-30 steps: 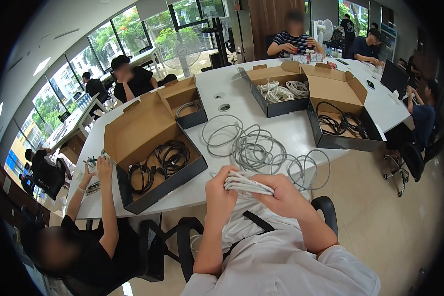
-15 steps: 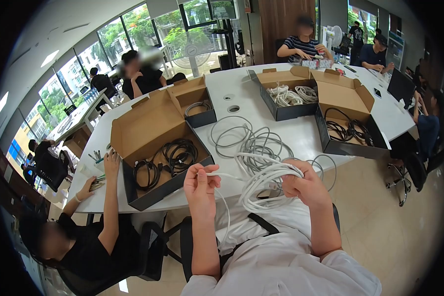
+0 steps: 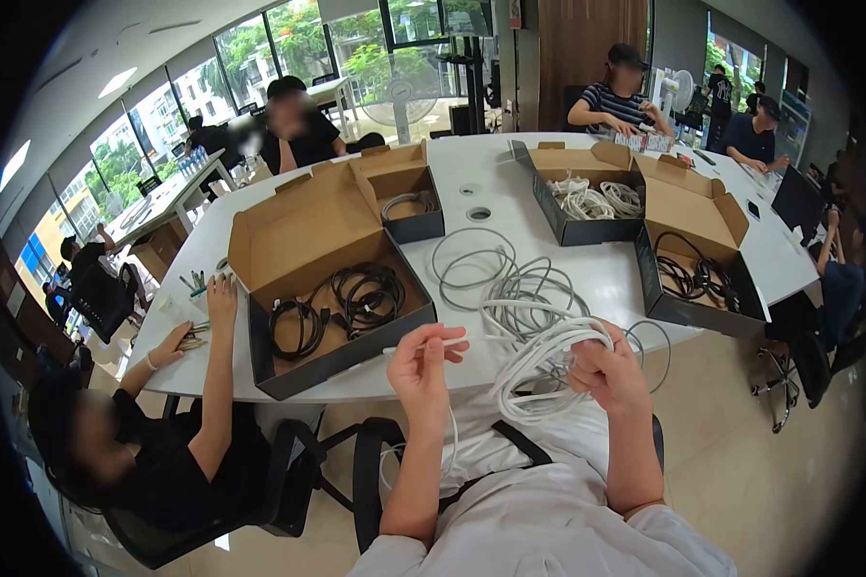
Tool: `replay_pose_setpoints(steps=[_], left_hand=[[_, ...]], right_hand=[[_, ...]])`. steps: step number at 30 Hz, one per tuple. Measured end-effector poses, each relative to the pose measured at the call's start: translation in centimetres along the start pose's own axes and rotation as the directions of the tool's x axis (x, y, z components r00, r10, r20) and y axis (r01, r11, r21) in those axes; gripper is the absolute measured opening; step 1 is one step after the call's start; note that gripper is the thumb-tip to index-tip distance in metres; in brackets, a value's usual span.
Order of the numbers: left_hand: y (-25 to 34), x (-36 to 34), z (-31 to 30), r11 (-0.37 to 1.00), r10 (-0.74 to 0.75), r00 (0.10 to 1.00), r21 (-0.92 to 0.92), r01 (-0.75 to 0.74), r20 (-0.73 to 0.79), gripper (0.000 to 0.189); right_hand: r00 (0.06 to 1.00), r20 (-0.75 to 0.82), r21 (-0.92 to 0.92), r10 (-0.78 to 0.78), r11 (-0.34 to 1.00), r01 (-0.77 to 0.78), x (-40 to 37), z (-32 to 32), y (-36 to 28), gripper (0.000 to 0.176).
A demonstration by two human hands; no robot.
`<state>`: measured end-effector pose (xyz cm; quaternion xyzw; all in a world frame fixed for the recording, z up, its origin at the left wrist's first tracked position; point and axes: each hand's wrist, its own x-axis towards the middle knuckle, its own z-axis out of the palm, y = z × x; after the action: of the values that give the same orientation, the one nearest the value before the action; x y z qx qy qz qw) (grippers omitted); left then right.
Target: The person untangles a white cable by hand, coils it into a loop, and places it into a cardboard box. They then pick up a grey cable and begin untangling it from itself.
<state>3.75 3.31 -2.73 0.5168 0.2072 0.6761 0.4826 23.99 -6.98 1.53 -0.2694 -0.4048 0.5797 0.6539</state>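
Right hand [image 3: 610,373] closed round the white cable coil [image 3: 551,346], near side of the grey cable pile [image 3: 527,287] on the counter [image 3: 496,175]; probably stops it springing apart. Left hand [image 3: 423,367] pinches a white strand [image 3: 483,338] left of the pile, likely for control.

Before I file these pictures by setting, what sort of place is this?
Probably an office or shared workroom: a big white table, a dark screen and a wheeled chair suggest it.
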Motion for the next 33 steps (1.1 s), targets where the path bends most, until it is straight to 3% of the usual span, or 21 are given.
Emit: replay_pose_setpoints(steps=[4,7,8,11,14,18,20,22,25,28,29,32,33], left_hand=[[-0.8,0.1,0.1,0.998,0.06,0.997,0.011,-0.06,-0.042,0.023],[-0.1,0.7,-0.2,0.999,-0.039,0.994,-0.02,0.037,-0.1,0.02],[0.0,0.5,-0.8,0.995,-0.058,0.992,-0.082,0.049,-0.113,0.019],[-0.3,0.6,-4.2,0.961,-0.22,0.972,-0.151,0.23,0.078,0.019],[-0.5,1.4,-6.4,0.866,-0.375,0.921,-0.315,0.388,0.104,0.015],[0.0,0.9,-4.2,0.816,-0.302,0.949,-0.491,0.305,0.088,0.013],[-0.4,0.1,-4.3,0.902,-0.203,0.93,-0.312,0.3,0.306,0.017],[-0.4,-0.5,-3.7,0.969,-0.175,0.83,-0.056,0.24,0.53,0.025],[2.9,-0.6,-2.8,0.827,-0.507,0.476,0.249,0.504,0.719,0.038],[7.5,-0.4,-2.5,0.747,-0.63,0.383,0.662,0.062,0.676,0.049],[9.1,-0.7,-3.0,0.688,-0.601,0.444,0.713,-0.135,0.665,0.057],[15.2,-0.6,-4.3,0.796,-0.554,0.474,0.603,0.059,0.685,0.078],[15.0,-1.0,-3.3,0.874,-0.328,0.661,0.482,-0.059,0.675,0.085]], right_hand=[[0.994,-0.102,0.218,0.036,0.976,-0.013,0.1,-1.1,0.4,0.007],[0.996,-0.079,0.418,0.033,0.908,0.003,0.1,-4.9,1.8,0.009],[1.0,0.015,0.527,0.027,0.849,-0.031,0.2,-5.4,1.6,0.013],[0.999,0.01,0.491,-0.048,0.87,0.036,0.2,-5.3,0.7,0.019],[0.993,0.002,0.473,-0.114,0.876,0.099,0.0,-5.6,0.4,0.022],[0.934,-0.226,0.296,-0.275,0.894,0.335,0.5,-4.3,-1.1,0.023],[0.881,-0.299,0.187,-0.367,0.883,0.431,0.8,-3.9,-2.0,0.022],[0.842,-0.318,0.104,-0.437,0.866,0.489,0.8,-3.6,-3.0,0.02],[0.873,-0.294,-0.217,-0.389,0.917,0.335,0.1,-2.5,-4.3,0.013],[0.934,-0.171,-0.354,-0.315,0.904,0.24,-0.5,-3.3,-3.6,0.008],[0.954,-0.147,-0.398,-0.26,0.899,0.183,-0.9,-3.3,-3.7,0.006],[0.975,-0.145,-0.461,-0.171,0.883,0.087,-1.3,-2.4,-3.8,0.013],[0.981,-0.12,-0.469,-0.15,0.88,0.077,-1.4,-1.9,-3.8,0.015]])
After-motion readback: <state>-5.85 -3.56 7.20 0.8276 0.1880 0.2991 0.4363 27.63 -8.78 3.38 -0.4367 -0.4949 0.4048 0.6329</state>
